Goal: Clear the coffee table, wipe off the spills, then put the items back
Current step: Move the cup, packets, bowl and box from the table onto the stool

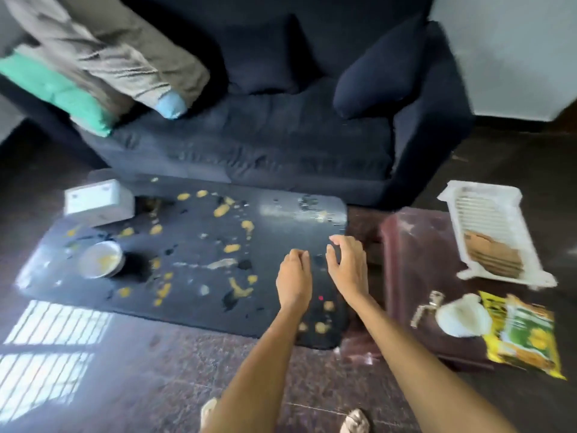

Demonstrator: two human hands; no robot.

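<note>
A low black coffee table (281, 220) is spattered with yellow spills (222, 210) and dark wet patches. On its left part stand a white box (98, 202) and a steel bowl (101, 259) with yellow residue. Both my hands hover over the table's right part and hold nothing. My left hand (293, 278) has its fingers curled downward. My right hand (348, 264) has loosely bent, spread fingers. The frame is blurred.
A dark blue sofa (265, 145) with cushions stands behind the table. To the right a maroon stool (415, 276) carries a white tray (493, 232) with brown items, a white cloth (462, 315), a yellow-green snack packet (524, 334) and a metal piece (426, 307). My feet show at the bottom edge.
</note>
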